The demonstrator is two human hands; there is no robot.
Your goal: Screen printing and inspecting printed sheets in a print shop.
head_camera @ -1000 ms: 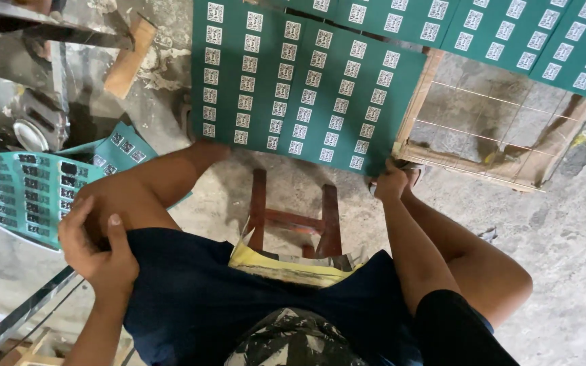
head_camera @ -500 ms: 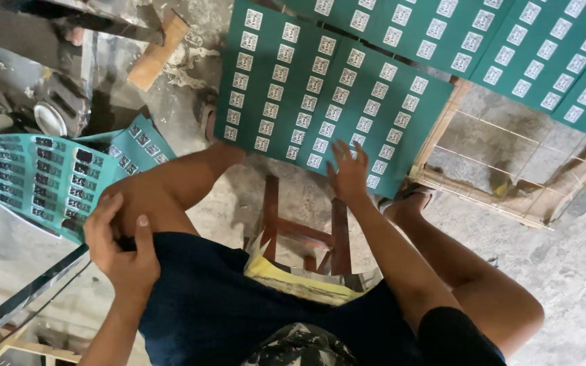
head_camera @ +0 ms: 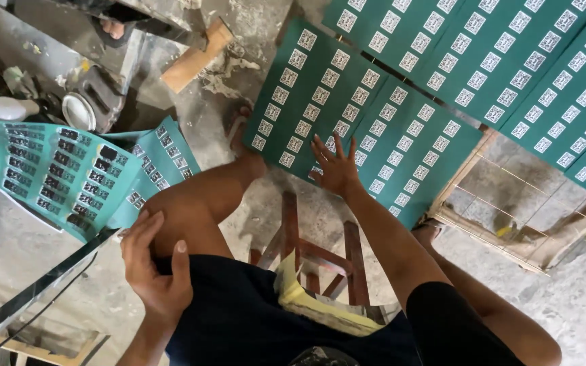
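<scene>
a print workshop: green printed sheets (head_camera: 367, 115) drying on rough concrete floor (head_camera: 578, 305).

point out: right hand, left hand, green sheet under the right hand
right hand (head_camera: 337, 169), head view, back of the hand
left hand (head_camera: 154, 271), head view, back of the hand
green sheet (head_camera: 374, 115), head view, printed middle

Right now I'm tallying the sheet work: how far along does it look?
Done, apparently: several green printed sheets lie spread over the ground and a wooden frame. In hand: the right hand rests fingers spread on the nearest green sheet, while the left hand sits on the knee. Left, seemingly: a curled pile of teal sheets beside the left knee.
</scene>
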